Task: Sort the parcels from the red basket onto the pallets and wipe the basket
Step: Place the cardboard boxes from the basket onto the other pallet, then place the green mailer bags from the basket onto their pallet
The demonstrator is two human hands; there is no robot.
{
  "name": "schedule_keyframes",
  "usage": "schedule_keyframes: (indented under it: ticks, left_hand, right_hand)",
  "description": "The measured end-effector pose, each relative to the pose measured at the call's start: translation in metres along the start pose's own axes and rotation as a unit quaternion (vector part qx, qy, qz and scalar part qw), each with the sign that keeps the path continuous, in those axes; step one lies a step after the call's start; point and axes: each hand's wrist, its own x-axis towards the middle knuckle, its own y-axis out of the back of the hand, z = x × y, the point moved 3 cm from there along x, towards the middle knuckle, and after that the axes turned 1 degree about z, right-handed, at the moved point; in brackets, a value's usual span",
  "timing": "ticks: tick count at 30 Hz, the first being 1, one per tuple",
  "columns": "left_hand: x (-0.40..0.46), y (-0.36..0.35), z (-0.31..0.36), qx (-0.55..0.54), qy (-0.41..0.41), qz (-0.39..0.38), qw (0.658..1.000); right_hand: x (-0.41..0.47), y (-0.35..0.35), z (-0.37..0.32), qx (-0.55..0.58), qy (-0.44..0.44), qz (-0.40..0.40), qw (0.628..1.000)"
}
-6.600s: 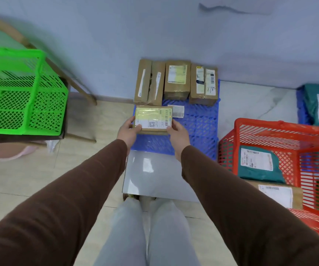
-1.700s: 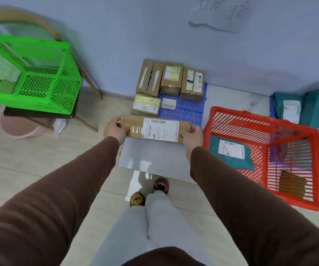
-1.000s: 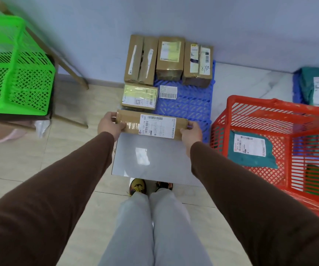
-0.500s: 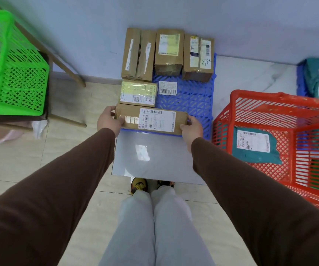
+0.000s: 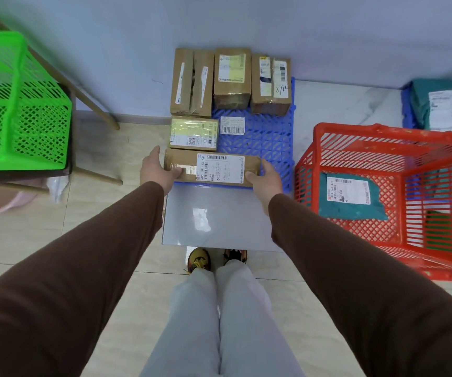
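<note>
Pale tiled floor against a blue-grey wall. The long cardboard parcel (image 5: pixel 212 166) sits at the near edge of the blue pallet (image 5: pixel 268 140). My left hand (image 5: pixel 155 170) and right hand (image 5: pixel 267 176) clasp its ends to square it behind the yellow-labelled box (image 5: pixel 193 133). In the red basket (image 5: pixel 355 131), a teal mailer (image 5: pixel 350 197) waits.

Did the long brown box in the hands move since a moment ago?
Yes. The long brown box went forward, away from the person, onto the near edge of the blue pallet, and now sits just behind the yellow-labelled box, both hands at its ends.
</note>
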Motion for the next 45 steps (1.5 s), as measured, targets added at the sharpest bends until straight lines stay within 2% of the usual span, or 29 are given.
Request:
schedule_keyframes:
  ticks: [3,5,8,12,18,23,29,37,45]
  left_hand:
    - [-0.01,0.01,0.011,0.024,-0.041,0.016,0.999]
    - [-0.024,0.015,0.025,0.038,-0.097,0.019,0.994]
    - [-0.047,0.016,0.05,0.026,-0.15,-0.01,0.988]
    - [-0.081,0.012,0.083,-0.016,-0.171,-0.051,0.984]
    - [-0.13,-0.007,0.127,-0.094,-0.196,-0.092,0.972]
    - [-0.159,-0.043,0.16,-0.097,-0.207,-0.088,0.969]
    - [-0.206,-0.121,0.199,-0.093,-0.219,-0.075,0.968]
    - [-0.261,-0.22,0.232,-0.089,-0.155,-0.051,0.983]
    - [-0.236,-0.27,0.206,-0.052,-0.051,-0.087,0.994]
  right_hand:
    - [-0.016,0.005,-0.013,0.005,0.024,0.003,1.0]
    - [-0.029,0.008,-0.023,0.01,0.04,0.002,0.999]
    - [-0.051,0.014,-0.041,0.037,0.054,0.003,0.998]
    - [-0.082,0.03,-0.066,0.066,0.081,-0.005,0.995]
    - [-0.112,0.075,-0.08,0.052,0.136,0.01,0.989]
    - [-0.107,0.124,-0.064,0.057,0.158,0.02,0.986]
    - [-0.08,0.222,-0.025,0.058,0.157,0.016,0.986]
    - [-0.056,0.343,0.026,0.013,0.096,-0.027,0.995]
    - [-0.025,0.369,0.057,0.024,0.005,-0.031,0.999]
